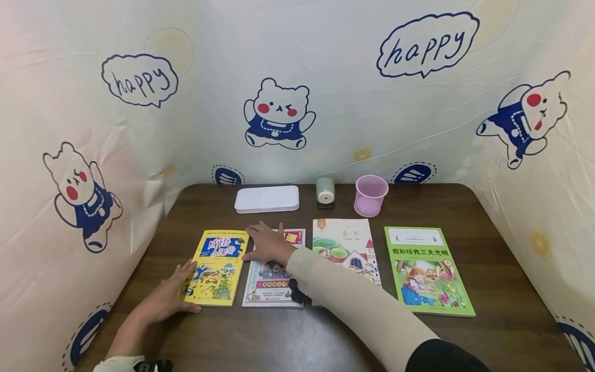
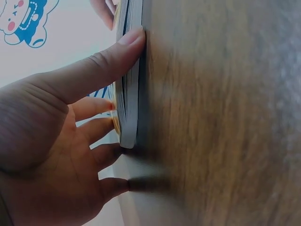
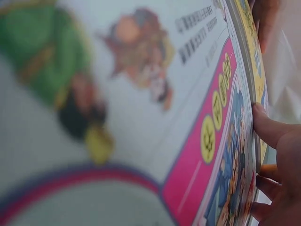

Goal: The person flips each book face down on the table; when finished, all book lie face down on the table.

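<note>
While both hands rest on the dark brown wooden table (image 1: 325,336), four paperback books lie in a row across its middle. The left hand (image 1: 165,297) lies at the 7 o'clock corner of the yellow illustrated paperback book (image 1: 217,267), the leftmost of the row. Its fingers (image 2: 101,106) are spread apart and nearly straight; the left wrist view shows the thumb tip pressed against the edge of the page stack and the other fingertips reaching the book's edge. The right hand (image 1: 267,244) lies flat, fingers extended and close together, across the gap between the yellow book's 1 o'clock corner and the upper part of the white-and-pink illustrated paperback book (image 1: 274,279) just beside it. In the right wrist view, one fingertip touches the edge of the yellow book, next to the pink-bordered cover. Neither hand grips anything.

At 3 o'clock from the pink-bordered book lies a white paperback with a house picture (image 1: 346,248), partly covered by the beige sleeve (image 1: 353,305) of the right arm. Further toward 3 o'clock lies a green-bordered paperback (image 1: 426,271). Along the 12 o'clock edge of the table stand a flat white rectangular box (image 1: 267,199), a small grey-green cylindrical device (image 1: 325,192) and a translucent pink plastic cup (image 1: 370,195). A cream cloth printed with bears (image 1: 279,114) surrounds the table.
</note>
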